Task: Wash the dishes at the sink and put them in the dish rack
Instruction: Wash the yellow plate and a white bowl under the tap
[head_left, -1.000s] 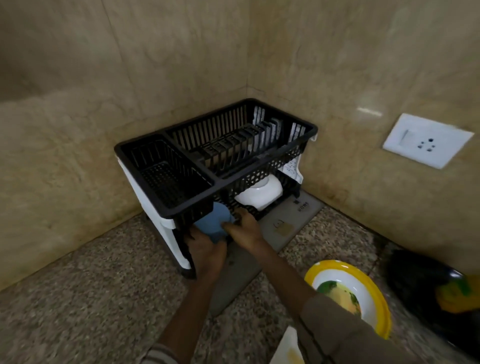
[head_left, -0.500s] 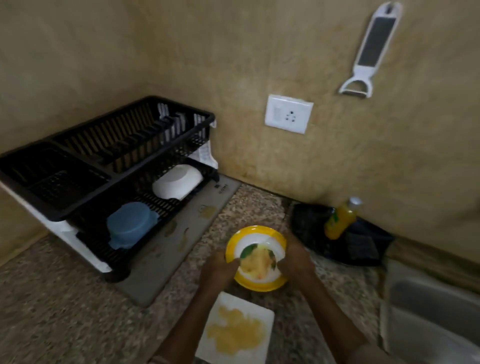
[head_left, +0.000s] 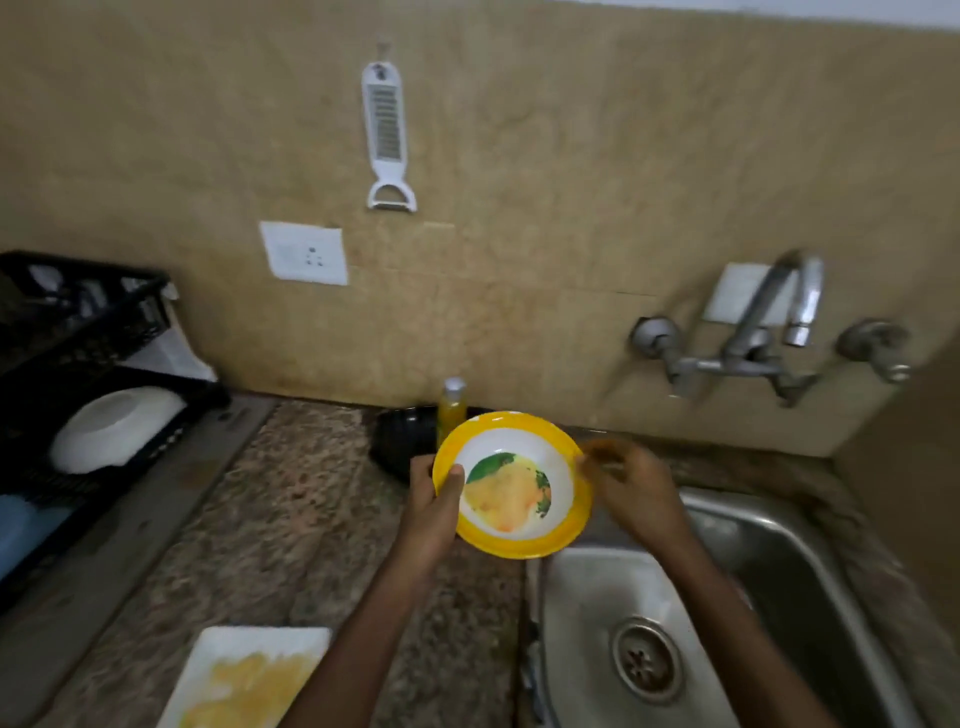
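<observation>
Speckled granite counter (head_left: 270, 525) fills the lower left of the frame, the steel sink (head_left: 769, 582) the lower right. At centre, the left hand (head_left: 434, 506) grips the soiled yellow-rimmed bowl's (head_left: 511, 483) rim, thumb over the edge. The right hand (head_left: 636, 491), blurred with fingers loosely curled, reaches its other rim; contact unclear.

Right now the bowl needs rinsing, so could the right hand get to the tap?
Probably yes. The right hand is beside the yellow bowl, which the left hand grips, and only open air over the sink lies between it and the tap.
</observation>
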